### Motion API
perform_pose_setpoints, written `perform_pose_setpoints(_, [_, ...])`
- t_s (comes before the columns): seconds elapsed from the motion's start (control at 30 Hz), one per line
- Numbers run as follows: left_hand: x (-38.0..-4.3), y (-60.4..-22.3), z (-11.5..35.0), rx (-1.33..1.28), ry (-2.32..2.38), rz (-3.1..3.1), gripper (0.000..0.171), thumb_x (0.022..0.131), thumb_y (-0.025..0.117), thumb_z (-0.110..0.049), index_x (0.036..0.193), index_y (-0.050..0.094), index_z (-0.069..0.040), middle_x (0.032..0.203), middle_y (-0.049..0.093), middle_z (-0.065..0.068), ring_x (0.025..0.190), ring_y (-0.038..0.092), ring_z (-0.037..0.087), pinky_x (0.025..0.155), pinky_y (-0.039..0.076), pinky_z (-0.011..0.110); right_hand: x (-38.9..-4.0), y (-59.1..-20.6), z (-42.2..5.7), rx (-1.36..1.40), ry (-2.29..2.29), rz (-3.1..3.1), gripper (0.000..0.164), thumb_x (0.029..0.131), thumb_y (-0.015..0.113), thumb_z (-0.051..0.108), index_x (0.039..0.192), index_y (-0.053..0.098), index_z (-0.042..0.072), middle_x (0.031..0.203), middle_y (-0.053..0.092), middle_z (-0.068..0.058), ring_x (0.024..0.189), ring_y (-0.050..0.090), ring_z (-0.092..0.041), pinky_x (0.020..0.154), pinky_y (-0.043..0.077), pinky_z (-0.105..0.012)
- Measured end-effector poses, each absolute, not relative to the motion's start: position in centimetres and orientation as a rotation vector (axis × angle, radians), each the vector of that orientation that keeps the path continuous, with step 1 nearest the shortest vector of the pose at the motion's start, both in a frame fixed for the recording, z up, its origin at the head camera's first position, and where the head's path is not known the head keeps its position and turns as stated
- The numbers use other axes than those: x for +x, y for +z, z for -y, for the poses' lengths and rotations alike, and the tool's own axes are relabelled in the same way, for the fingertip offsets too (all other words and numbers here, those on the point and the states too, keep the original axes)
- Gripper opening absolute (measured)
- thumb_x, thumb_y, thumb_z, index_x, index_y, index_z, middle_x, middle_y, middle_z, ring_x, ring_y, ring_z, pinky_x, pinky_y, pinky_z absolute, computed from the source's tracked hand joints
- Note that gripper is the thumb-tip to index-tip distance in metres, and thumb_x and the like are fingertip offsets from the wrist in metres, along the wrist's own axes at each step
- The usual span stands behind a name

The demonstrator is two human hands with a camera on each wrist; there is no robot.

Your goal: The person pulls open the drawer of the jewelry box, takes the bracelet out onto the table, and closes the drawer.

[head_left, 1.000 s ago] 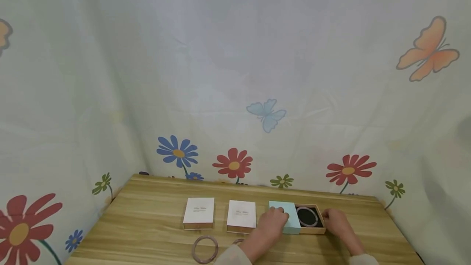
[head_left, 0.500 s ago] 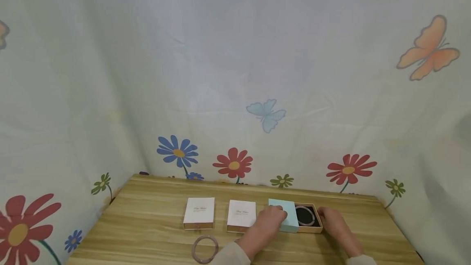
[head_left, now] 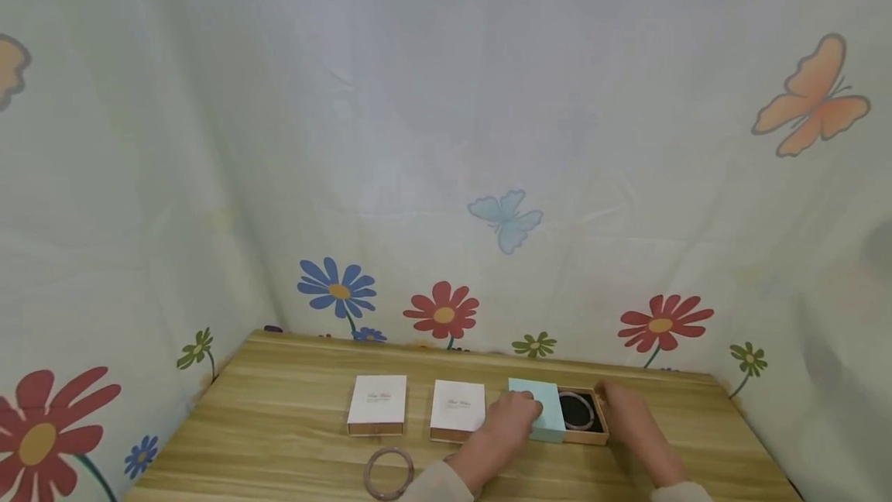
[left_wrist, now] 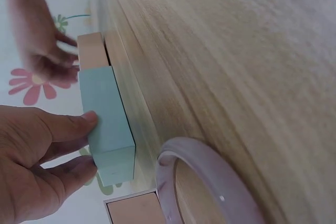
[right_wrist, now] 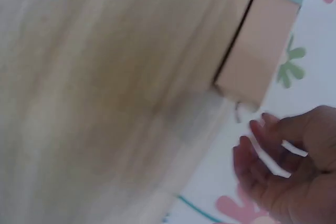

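Note:
A light blue box sleeve (head_left: pixel 550 413) lies on the table with its tan drawer (head_left: pixel 588 438) pulled partway out to the right. A pale bangle (head_left: pixel 591 414) rests on the drawer's black lining. My left hand (head_left: pixel 507 421) grips the sleeve; in the left wrist view the thumb (left_wrist: pixel 84 121) presses its near side, while the fingers lie over the top. Just off the drawer's outer end is my right hand (head_left: pixel 627 413). The right wrist view shows its fingers (right_wrist: pixel 247 156) loosely bent, holding nothing, apart from a small pull tab (right_wrist: pixel 238 112).
Two white lidded boxes, one at left (head_left: pixel 377 405) and one in the middle (head_left: pixel 457 409), stand in line with the blue one. A purplish bangle (head_left: pixel 409 474) lies in front; another is mostly hidden by my left wrist. A flower-printed curtain (head_left: pixel 446 138) backs the wooden table (head_left: pixel 293 409).
The drawer has slid slightly left into the sleeve, and the box has shifted a little left. My right hand has followed left and come off the drawer's end.

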State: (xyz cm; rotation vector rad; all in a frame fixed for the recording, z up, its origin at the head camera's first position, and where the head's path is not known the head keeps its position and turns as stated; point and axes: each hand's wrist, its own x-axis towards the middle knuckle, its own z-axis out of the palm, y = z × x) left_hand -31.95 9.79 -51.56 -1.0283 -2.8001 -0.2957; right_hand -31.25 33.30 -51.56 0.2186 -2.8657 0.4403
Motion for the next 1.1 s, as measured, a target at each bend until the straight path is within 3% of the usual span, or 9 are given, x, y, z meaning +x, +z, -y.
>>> perform_pose_setpoints(0.17, [-31.8,-51.3,-9.6,-1.024,-0.272,2.74,0.013,0.082,0.082,-0.01,0.09,0.075,-0.017,0.079,0.06,-0.004,0.071,0.061,0.011,0.052,0.048,0.023,-31.3,-49.9,-31.3,0.355,0.463,2.919,0.017,0.088,0.074,0.002,0.105,0.071,0.0,0.099,0.07,-0.011,0.09,0.067,-0.028,0.078,0.056,-0.047])
perform_pose_setpoints(0.33, [-31.5,-51.1,-9.7,-1.017,-0.242,2.726,0.014,0.081,0.083,-0.01,0.09,0.076,-0.018,0.079,0.061,-0.004,0.073,0.063,0.013,0.054,0.05,0.024,-31.2,-49.7,-30.6,0.496,0.501,3.003,0.033,0.086,0.08,0.012,0.116,0.069,0.001,0.113,0.069,-0.014,0.106,0.065,-0.036,0.09,0.052,-0.054])
perform_pose_setpoints(0.53, [-31.4,-51.1,-9.8,-1.031,-0.271,2.767,0.016,0.083,0.082,-0.009,0.096,0.077,-0.017,0.082,0.062,-0.003,0.075,0.063,0.012,0.055,0.05,0.023,-31.2,-49.8,-30.2,0.385,0.555,3.106,0.043,0.086,0.082,0.016,0.123,0.067,0.0,0.122,0.066,-0.019,0.116,0.061,-0.04,0.099,0.047,-0.059])
perform_pose_setpoints(0.9, [-31.3,-51.3,-10.0,-1.014,-0.225,2.734,0.014,0.083,0.081,-0.008,0.093,0.077,-0.018,0.081,0.062,-0.003,0.073,0.064,0.013,0.051,0.05,0.023,-31.6,-49.7,-29.5,0.357,0.51,3.119,0.051,0.078,0.088,0.014,0.121,0.066,-0.002,0.121,0.064,-0.022,0.113,0.059,-0.039,0.099,0.047,-0.059])
perform_pose_setpoints(1.1, [-31.3,-51.6,-10.2,-1.001,-0.176,2.719,0.017,0.085,0.078,-0.004,0.092,0.077,-0.02,0.082,0.062,-0.003,0.074,0.064,0.015,0.051,0.051,0.025,-32.0,-50.0,-29.2,0.389,0.478,3.068,0.049,0.073,0.09,0.007,0.115,0.068,-0.006,0.108,0.062,-0.019,0.101,0.06,-0.035,0.092,0.051,-0.054])
